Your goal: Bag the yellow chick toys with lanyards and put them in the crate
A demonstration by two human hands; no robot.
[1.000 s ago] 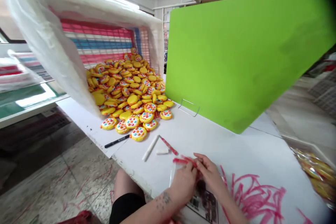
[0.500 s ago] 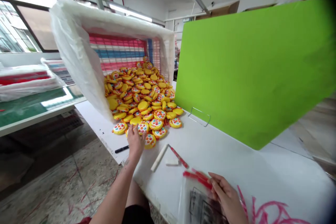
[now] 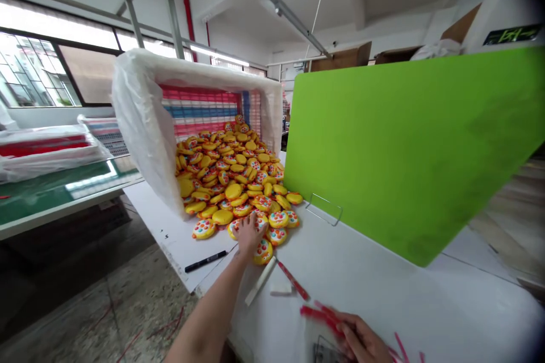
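Yellow round pieces with white faces and coloured dots, like small toy pizzas [image 3: 222,216], spill in a heap from the basket's mouth. My left hand [image 3: 250,233] reaches over the front of this heap, fingers spread and touching the dotted pieces; the fingertips are partly lost among them. Low in the view, my right hand [image 3: 361,337] is closed on red strips [image 3: 319,314], slightly blurred. Under it lies a clear plastic bag [image 3: 313,332] with dark print, cut off by the lower edge.
A plastic-wrapped basket [image 3: 142,119] lies on its side on the white table [image 3: 366,272]. Nearby are a black marker [image 3: 206,261], a white stick [image 3: 260,282], a red tool [image 3: 293,279], a white block [image 3: 281,289] and a wire stand [image 3: 323,209]. A green board [image 3: 404,147] rises at right.
The camera has tilted up, so the scene sits lower. My left hand has shifted right across the front pieces, and some of them have slid right. The right hand keeps the red strips.
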